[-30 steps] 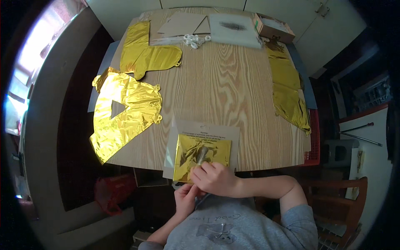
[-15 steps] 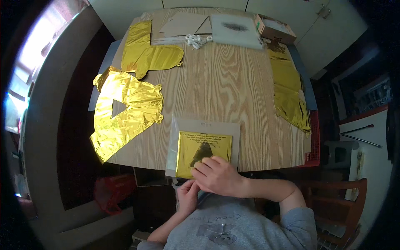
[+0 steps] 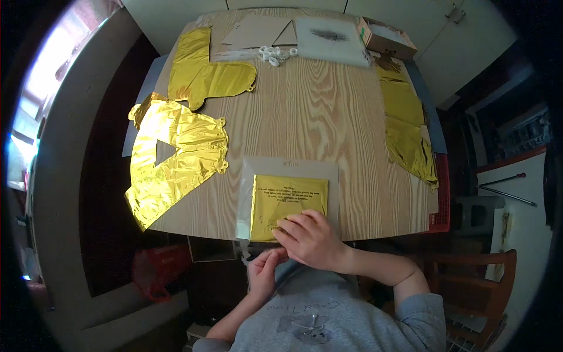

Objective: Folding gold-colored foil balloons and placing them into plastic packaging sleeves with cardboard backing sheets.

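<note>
A clear plastic bag (image 3: 243, 202) with small dark print lies at the table's near edge. Inside it are a folded gold foil balloon (image 3: 281, 205) and a pale card (image 3: 311, 168) behind the foil. My left hand (image 3: 265, 273) is just off the table edge, its thumb and fingertips pinched on the bag's near end. Across the lower right of the bag reaches my right hand (image 3: 314, 242), fingers curled over the foil and closed on the plastic. Its thumb is mostly hidden underneath.
Flat gold foil balloons lie at the left (image 3: 182, 138), far left (image 3: 205, 79) and right (image 3: 404, 123). At the back are white ribbon loops (image 3: 273, 56), grey-beige cards (image 3: 258, 32), a translucent bag (image 3: 331, 47) and an open box (image 3: 387, 40). A wooden chair (image 3: 504, 293) stands at right.
The bag and its gold foil have shifted slightly away from me. My right hand has moved a little right and forward, and the dark reflection on the foil has faded.
</note>
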